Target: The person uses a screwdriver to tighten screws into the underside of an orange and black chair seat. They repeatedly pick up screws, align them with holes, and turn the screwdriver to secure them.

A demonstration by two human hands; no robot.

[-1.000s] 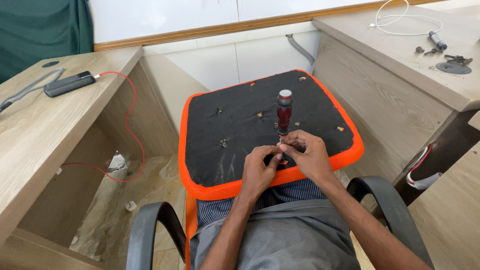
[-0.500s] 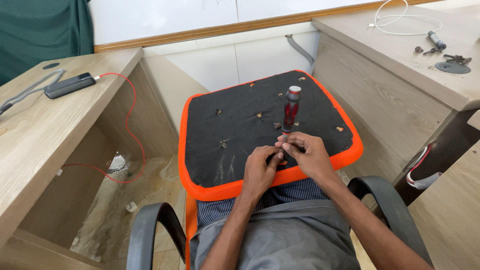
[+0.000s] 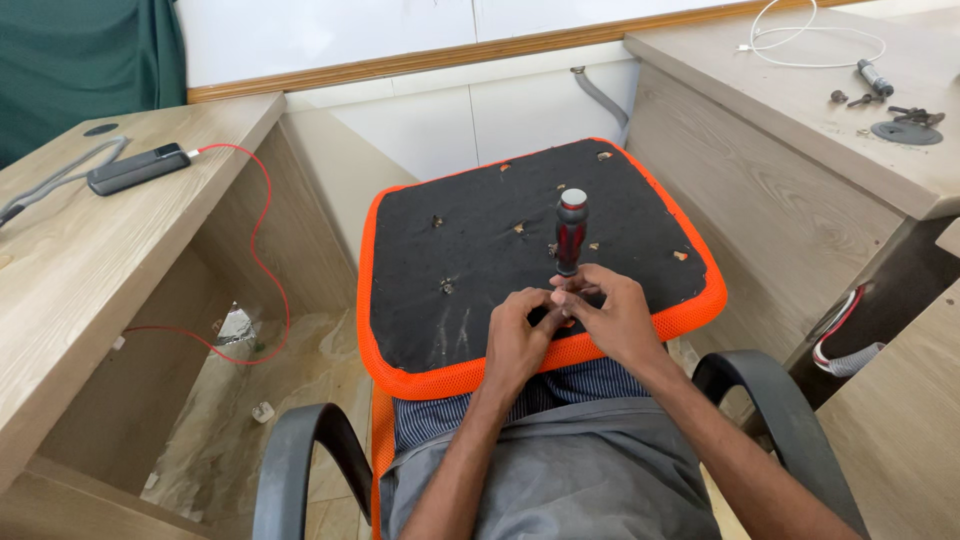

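An upturned chair seat (image 3: 480, 250) with a black underside and orange mesh edge rests on my lap. A screwdriver (image 3: 569, 230) with a red-and-black handle and grey cap stands upright on it, near the front edge. My right hand (image 3: 610, 315) pinches the shaft just below the handle. My left hand (image 3: 518, 335) sits beside it, fingertips meeting the right hand's at the base of the shaft. Several screw holes and small fittings dot the black surface.
Wooden desks stand on both sides. The left one holds a dark power bank (image 3: 138, 167) with a red cable (image 3: 262, 270) hanging down. The right one carries a white cable (image 3: 815, 30), small tools and a round metal plate (image 3: 905, 131). Black chair armrests (image 3: 300, 460) flank my legs.
The screwdriver handle has shifted slightly, tilting right and then back upright, while both hands stay at its base. The seat has not moved.
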